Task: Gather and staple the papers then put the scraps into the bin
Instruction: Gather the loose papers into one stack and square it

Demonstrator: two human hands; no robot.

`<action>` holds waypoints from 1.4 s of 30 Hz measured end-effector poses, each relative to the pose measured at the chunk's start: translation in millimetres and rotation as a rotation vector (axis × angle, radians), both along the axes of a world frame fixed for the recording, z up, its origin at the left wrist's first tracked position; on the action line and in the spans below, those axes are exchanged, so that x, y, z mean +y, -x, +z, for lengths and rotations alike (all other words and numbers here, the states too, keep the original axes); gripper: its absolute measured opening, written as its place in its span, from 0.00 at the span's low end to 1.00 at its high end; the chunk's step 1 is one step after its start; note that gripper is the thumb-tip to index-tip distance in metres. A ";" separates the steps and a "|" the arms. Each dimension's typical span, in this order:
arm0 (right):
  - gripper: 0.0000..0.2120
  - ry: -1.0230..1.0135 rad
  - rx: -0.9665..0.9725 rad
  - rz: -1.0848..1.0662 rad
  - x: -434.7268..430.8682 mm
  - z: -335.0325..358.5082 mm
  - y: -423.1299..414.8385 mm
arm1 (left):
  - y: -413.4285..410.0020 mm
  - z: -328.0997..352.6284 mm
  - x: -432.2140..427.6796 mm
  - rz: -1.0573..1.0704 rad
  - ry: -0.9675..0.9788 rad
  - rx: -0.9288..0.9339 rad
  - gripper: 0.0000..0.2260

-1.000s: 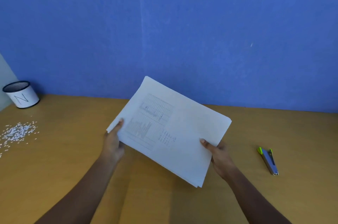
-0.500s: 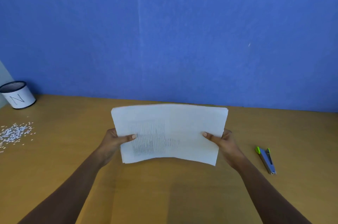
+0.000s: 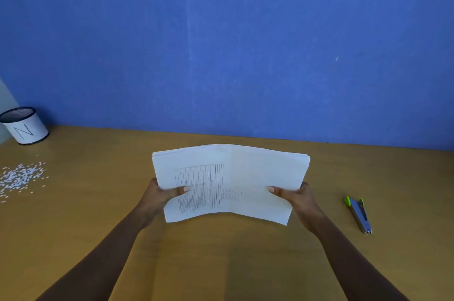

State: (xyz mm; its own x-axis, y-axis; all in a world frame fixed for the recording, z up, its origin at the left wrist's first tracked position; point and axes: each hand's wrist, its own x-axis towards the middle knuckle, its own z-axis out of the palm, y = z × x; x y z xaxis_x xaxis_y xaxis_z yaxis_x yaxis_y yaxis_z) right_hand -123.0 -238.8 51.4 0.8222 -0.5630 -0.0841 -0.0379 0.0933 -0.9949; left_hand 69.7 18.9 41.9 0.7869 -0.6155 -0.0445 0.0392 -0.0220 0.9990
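Gripping gathered papers (image 3: 250,178) with left hand (image 3: 157,200) and right hand (image 3: 299,200). Not yet stapled; stapler (image 3: 358,214) right of papers, scraps (image 3: 19,178) and bin (image 3: 24,126) left.

A large black letter "N" was marked on the white cup (image 3: 27,130) at the left edge; the print on the papers (image 3: 231,182) was too small to be read.

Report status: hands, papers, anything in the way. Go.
Left hand and right hand grip opposite sides of the paper stack, bowed. Stapler lies untouched at right. Scraps loose near bin. Nothing blocks the stapler.
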 end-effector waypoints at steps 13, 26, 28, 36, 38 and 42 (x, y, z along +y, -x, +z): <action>0.18 -0.030 0.009 -0.030 -0.7 -11.5 3.1 | 5.4 -9.0 -1.8 0.001 -0.025 0.044 0.24; 0.21 -0.026 0.046 -0.036 -2.7 -22.1 2.8 | 10.3 -18.7 -2.4 0.047 -0.023 0.094 0.16; 0.19 -0.025 0.049 -0.033 -1.5 -24.0 2.8 | 12.3 -20.9 -2.9 0.050 -0.039 0.090 0.14; 0.10 -0.026 0.130 -0.110 -8.9 -21.7 -0.5 | 11.9 -16.8 -5.3 0.072 -0.105 0.110 0.08; 0.11 -0.036 0.174 -0.118 -12.8 -25.0 -1.0 | 12.2 -16.1 -6.2 0.069 -0.110 0.136 0.09; 0.12 -0.053 0.253 -0.136 -15.2 -34.9 -1.4 | 13.7 -15.3 -5.8 0.042 -0.108 0.212 0.10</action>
